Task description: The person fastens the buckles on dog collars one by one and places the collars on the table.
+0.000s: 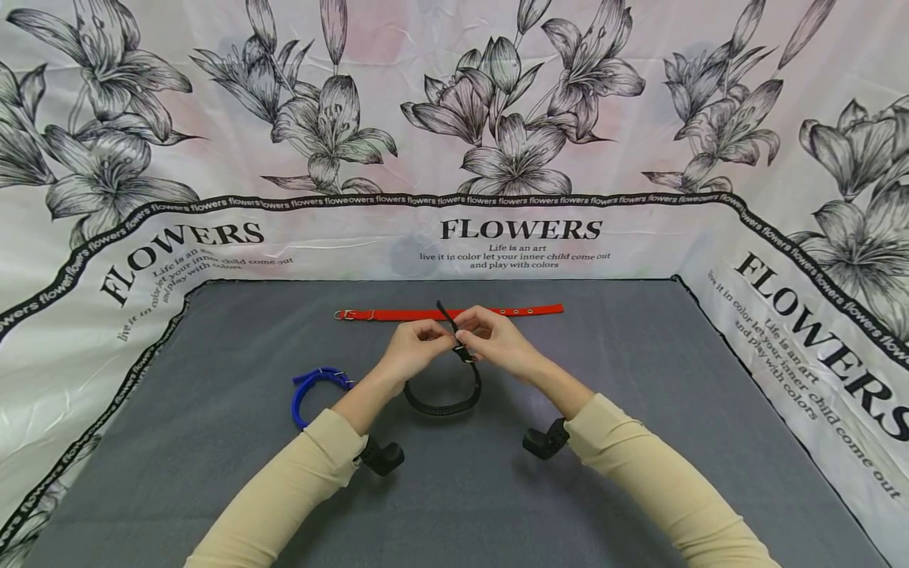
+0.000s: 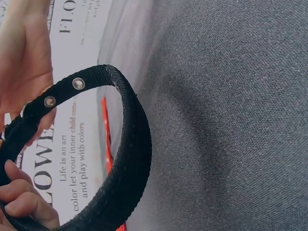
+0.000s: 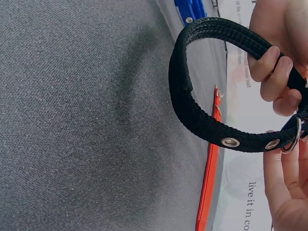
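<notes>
A black dog collar (image 1: 443,410) with metal eyelets is bent into a loop and held above the table by both hands. My left hand (image 1: 419,343) grips the strap beside the buckle (image 1: 465,354), its fingers (image 3: 275,79) curled over the band in the right wrist view. From the other side my right hand (image 1: 497,339) pinches the collar close to the buckle, and the free strap end (image 1: 446,314) sticks up between the hands. A metal D-ring (image 3: 293,137) hangs by the eyelets. In the wrist views the buckle is mostly hidden at the frame edge.
Behind the hands a red collar (image 1: 536,311) lies stretched flat across the grey cloth (image 1: 454,505). A blue collar (image 1: 305,390), curled into a loop, rests left of the left forearm, which partly covers it. A flower-printed curtain (image 1: 355,237) borders the table's back and sides.
</notes>
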`<state>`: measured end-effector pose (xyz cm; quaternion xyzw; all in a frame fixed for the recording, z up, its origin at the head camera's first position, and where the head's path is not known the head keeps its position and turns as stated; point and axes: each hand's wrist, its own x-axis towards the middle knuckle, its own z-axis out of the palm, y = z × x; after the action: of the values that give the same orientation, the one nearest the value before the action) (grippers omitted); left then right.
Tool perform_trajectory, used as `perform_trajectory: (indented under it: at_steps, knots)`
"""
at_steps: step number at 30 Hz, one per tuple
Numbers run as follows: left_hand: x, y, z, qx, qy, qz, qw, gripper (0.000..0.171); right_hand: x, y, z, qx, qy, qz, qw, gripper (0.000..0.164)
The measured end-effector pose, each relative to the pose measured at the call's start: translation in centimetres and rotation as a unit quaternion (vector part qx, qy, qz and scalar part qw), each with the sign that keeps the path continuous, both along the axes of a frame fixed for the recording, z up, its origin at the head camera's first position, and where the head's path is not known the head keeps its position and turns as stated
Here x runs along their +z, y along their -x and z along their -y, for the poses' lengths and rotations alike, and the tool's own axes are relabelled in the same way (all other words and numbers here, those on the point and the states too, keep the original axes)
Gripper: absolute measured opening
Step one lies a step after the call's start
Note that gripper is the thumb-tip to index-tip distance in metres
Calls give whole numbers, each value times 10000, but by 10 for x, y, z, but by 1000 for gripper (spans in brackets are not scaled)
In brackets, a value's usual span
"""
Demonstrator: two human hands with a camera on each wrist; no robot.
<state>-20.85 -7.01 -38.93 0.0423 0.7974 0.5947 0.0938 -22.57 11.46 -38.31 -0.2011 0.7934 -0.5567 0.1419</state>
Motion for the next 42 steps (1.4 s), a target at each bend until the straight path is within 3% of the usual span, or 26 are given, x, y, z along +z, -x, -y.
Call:
perform_trajectory:
  at_steps: [7,12,23,42]
  knots:
    - [-1,2,4,-211,-245,104,9994,16,1,0,-1,-137,-83,-62,9999,33]
    - [4,1,9,-396,-102,172,9990,27,-1,2,-4,-236,-92,-136,9996,32]
    - [-4,1,12,-105,-62,291,9995,23,-2,2,-4,-352,-136,-123,9992,31]
    - [0,4,9,202,-413,111,9989,22,-2,4,-2,-166,25,83,9998,21]
